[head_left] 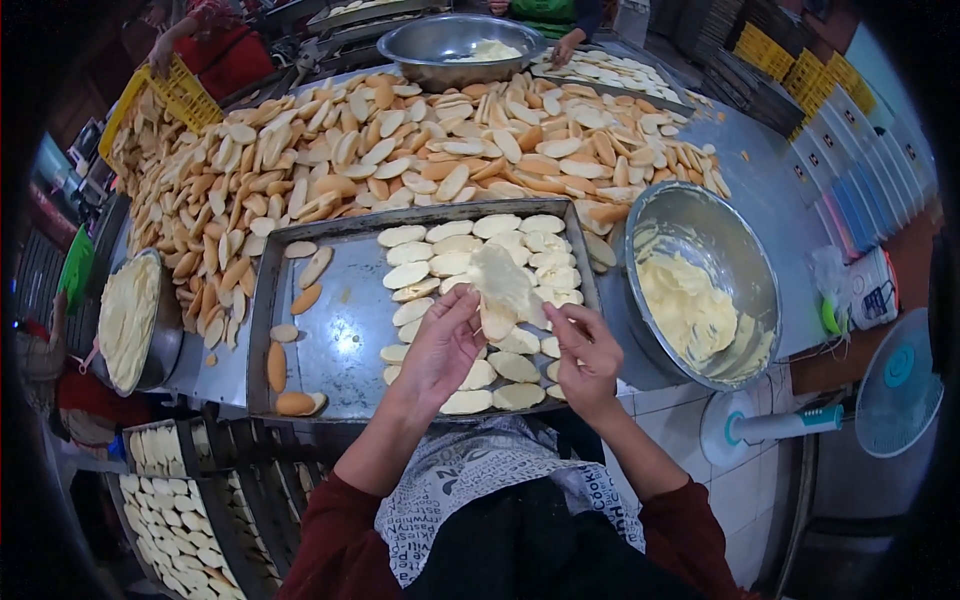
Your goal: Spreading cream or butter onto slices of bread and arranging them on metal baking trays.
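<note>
"What is the person wearing?"

"Dark red sleeves (345,545) are covering part of both arms. Below them, the forearms (383,442), the left hand (440,345) and the right hand (588,362) are showing bare."

"What is hanging in front?"

"A pale apron (450,485). Dark letters (610,490), some big and some small, are running all over it, and it is wrinkling."

"And in the middle?"

"Plain black cloth (515,535) is showing there."

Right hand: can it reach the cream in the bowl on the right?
Probably yes. The right hand is near the bowl, and nothing covers the cream; only the rim needs clearing. It seems to be pinching a pale flat piece, though.
</note>
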`<state>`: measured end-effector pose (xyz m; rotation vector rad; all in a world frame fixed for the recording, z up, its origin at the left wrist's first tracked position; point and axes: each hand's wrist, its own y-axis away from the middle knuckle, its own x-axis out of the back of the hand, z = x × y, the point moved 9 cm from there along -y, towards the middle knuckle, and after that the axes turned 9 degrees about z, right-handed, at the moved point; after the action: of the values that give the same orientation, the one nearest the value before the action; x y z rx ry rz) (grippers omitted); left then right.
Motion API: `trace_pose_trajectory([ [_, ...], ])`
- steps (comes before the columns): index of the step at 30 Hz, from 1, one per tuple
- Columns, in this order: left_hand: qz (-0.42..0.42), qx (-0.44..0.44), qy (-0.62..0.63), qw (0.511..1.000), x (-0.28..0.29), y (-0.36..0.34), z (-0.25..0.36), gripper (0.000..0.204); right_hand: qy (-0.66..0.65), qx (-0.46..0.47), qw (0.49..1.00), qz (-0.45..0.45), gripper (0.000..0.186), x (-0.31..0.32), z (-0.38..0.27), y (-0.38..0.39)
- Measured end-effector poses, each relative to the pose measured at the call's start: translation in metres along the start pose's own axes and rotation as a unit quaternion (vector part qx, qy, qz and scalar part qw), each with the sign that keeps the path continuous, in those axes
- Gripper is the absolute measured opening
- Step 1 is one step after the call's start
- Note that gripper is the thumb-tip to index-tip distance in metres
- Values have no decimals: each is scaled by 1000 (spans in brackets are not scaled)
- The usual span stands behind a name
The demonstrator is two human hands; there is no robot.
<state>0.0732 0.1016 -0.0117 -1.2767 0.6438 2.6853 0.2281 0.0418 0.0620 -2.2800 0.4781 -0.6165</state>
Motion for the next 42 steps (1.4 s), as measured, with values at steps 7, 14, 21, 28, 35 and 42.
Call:
trace_pose_trajectory([
  [7, 43, 24, 99, 994, 22, -2, -1, 32, 68, 51, 996, -30, 61, -10, -4, 8],
  [14, 62, -40, 74, 995, 31, -4, 26, 19, 138, 84, 985, -67, 62, 9, -3, 4],
  [21, 74, -124, 7, 989, 30, -2, 36, 17, 121, 88, 987, -52, 61, 1, -21, 0],
  [28, 87, -133, -31, 987, 45, -3, 39, 17, 123, 123, 983, -49, 55, 1, -15, 28],
  [35, 80, -116, -87, 986, 31, 7, 17, 8, 144, 166, 975, 21, 61, -25, -4, 23],
  [42, 69, -107, -96, 987, 30, 12, 18, 10, 154, 59, 985, 43, 58, -43, 27, 5],
])
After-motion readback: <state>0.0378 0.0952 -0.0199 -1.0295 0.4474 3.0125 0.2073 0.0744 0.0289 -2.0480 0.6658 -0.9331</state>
